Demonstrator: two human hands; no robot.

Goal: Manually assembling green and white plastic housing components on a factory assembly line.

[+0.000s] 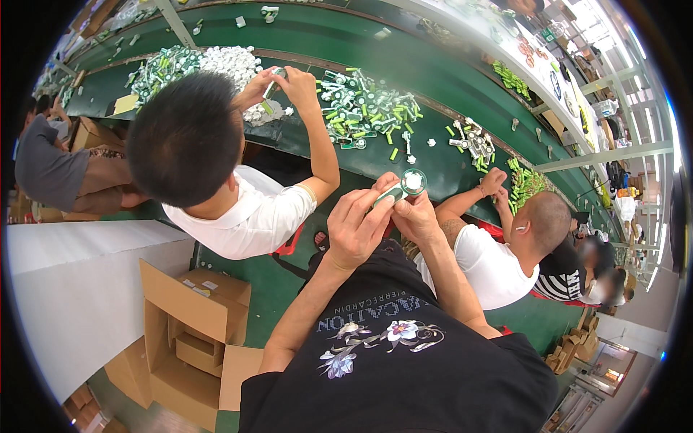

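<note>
Up in front of my chest I hold a small green-and-white device [388,193] with a slim handle and a round, clear-rimmed head with a white centre. My left hand [355,225] is closed round the handle, its fingers along the side. My right hand [419,216] pinches it just below the round head. Both hands meet on the device, and the fingers hide part of its handle. Beyond them on the green work surface lies a heap of similar green-and-white pieces [368,108] with bright green cylinders among them.
A co-worker in a white shirt [249,216] sits to my left, handling a similar piece; another [480,267] sits at my right. White parts [227,65] are heaped at the far left. An open cardboard box [184,307] stands on the floor at lower left, beside a large white panel [79,289].
</note>
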